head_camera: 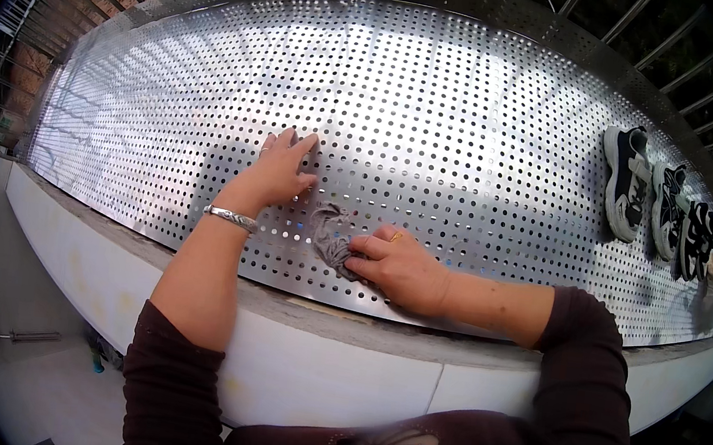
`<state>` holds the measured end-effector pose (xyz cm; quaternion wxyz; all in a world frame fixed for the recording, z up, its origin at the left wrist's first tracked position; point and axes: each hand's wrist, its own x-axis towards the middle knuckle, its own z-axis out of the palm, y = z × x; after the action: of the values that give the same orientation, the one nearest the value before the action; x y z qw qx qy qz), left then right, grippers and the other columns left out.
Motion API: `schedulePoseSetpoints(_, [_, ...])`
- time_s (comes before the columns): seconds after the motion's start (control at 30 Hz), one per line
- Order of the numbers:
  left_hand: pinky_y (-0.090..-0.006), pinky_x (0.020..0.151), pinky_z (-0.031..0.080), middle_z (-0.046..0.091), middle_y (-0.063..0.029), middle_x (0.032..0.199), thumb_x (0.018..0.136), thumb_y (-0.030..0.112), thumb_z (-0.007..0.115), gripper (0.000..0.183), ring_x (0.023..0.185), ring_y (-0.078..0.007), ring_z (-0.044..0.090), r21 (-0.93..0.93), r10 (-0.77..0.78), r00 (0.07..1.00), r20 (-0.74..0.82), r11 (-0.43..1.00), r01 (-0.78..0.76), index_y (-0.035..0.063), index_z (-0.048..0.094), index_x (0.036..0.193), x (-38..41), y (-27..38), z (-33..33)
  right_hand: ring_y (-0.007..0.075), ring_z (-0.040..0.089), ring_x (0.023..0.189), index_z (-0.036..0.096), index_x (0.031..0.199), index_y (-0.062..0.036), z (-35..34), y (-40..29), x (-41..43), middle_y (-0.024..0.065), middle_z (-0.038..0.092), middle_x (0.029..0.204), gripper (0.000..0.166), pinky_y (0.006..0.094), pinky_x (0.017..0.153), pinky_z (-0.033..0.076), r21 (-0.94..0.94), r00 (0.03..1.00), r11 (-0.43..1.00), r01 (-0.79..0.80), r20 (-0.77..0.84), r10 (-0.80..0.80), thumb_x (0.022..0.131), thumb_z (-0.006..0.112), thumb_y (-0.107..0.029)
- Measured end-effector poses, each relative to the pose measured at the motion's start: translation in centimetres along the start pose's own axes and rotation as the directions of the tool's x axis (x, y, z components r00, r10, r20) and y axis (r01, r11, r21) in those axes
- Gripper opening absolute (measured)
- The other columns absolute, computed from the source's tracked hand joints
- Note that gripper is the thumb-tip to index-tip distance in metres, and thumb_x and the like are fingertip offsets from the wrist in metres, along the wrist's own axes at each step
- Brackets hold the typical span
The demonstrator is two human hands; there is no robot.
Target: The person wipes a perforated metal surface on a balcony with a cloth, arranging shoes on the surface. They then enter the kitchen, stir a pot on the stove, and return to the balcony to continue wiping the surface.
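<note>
A perforated metal sheet point(408, 129) spreads before me, bright with reflected sunlight. My right hand point(401, 268) grips a crumpled grey cloth point(333, 240) near the sheet's front edge. The cloth lies against the metal, sticking out to the left of my fingers. Further left and a little farther off, my left hand point(283, 170) rests on the sheet with its fingers spread, holding nothing. A silver bracelet point(230, 218) circles my left wrist, and a ring is on a finger of my right hand.
Several black and white shoes point(625, 182) stand on the sheet at the right. Metal railing bars point(673, 38) rise along the far and left sides. A white tiled ledge point(339, 360) runs along the front, between my body and the sheet. A brick wall shows beyond the bars.
</note>
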<state>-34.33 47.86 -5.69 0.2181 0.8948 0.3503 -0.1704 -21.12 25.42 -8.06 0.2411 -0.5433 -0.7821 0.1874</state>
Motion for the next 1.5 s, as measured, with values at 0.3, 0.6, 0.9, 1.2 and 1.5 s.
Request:
schedulePoseSetpoints(0.3, [-0.0471,0.111,0.029,0.022,-0.0242,0.150,0.084,0.028,0.066,0.068,0.139,-0.0431,0.019,-0.016,0.026,0.999,-0.029,1.000,-0.026,0.0201,0.034,0.144,0.6,0.1,0.2,0.0304,0.053,0.087,0.067,0.097,-0.0094,-8.7,17.1,-3.7,0.0071,0.060,0.105,0.029,0.0373,0.081,0.047,-0.307,0.620,0.603,-0.737,-0.661,0.422,0.074,0.056,0.003])
schedulePoseSetpoints(0.6, [-0.0528,0.110,0.030,0.022,-0.0189,0.151,0.086,0.028,0.063,0.063,0.139,-0.0485,0.016,-0.019,0.024,0.999,-0.041,1.000,-0.025,0.0233,0.035,0.142,0.5,-1.3,0.7,0.0239,0.051,0.090,0.064,0.105,-0.0092,0.7,-0.6,-0.1,0.0049,0.055,0.110,0.026,0.0349,0.081,0.045,-0.043,0.996,0.997,0.064,0.058,-0.061,0.079,0.059,-0.008])
schedulePoseSetpoints(0.9, [-0.0454,0.110,0.030,0.026,-0.0275,0.148,0.086,0.028,0.063,0.063,0.138,-0.0412,0.023,-0.004,-0.009,0.998,-0.058,1.000,0.009,0.0192,0.037,0.144,0.6,-0.1,0.0,0.0328,0.055,0.091,0.067,0.102,-0.0048,-7.3,15.8,-3.0,0.0128,0.061,0.107,0.029,0.0385,0.083,0.047,-0.234,0.682,0.724,-0.649,-0.601,0.417,0.077,0.055,0.006])
schedulePoseSetpoints(1.2, [-0.0421,0.102,0.039,0.044,-0.0261,0.131,0.090,0.015,0.051,0.051,0.121,-0.0406,0.044,-0.057,0.040,0.988,-0.148,0.997,-0.049,0.0122,0.040,0.140,0.9,-1.7,0.5,0.0229,0.050,0.093,0.064,0.096,-0.0123,0.9,0.6,2.5,0.0021,0.053,0.100,0.019,0.0342,0.082,0.043,-0.076,0.956,0.955,0.287,0.084,-0.281,0.078,0.056,-0.012])
schedulePoseSetpoints(1.5, [-0.0408,0.095,0.043,0.054,-0.0247,0.119,0.093,0.012,0.044,0.046,0.111,-0.0363,0.052,-0.112,0.043,0.979,-0.197,0.992,-0.066,-0.0001,0.040,0.138,1.1,-1.0,0.3,0.0307,0.055,0.094,0.068,0.101,-0.0092,-4.5,15.0,5.7,0.0082,0.062,0.108,0.027,0.0360,0.086,0.047,-0.221,0.804,0.839,-0.497,-0.480,0.350,0.078,0.056,-0.001])
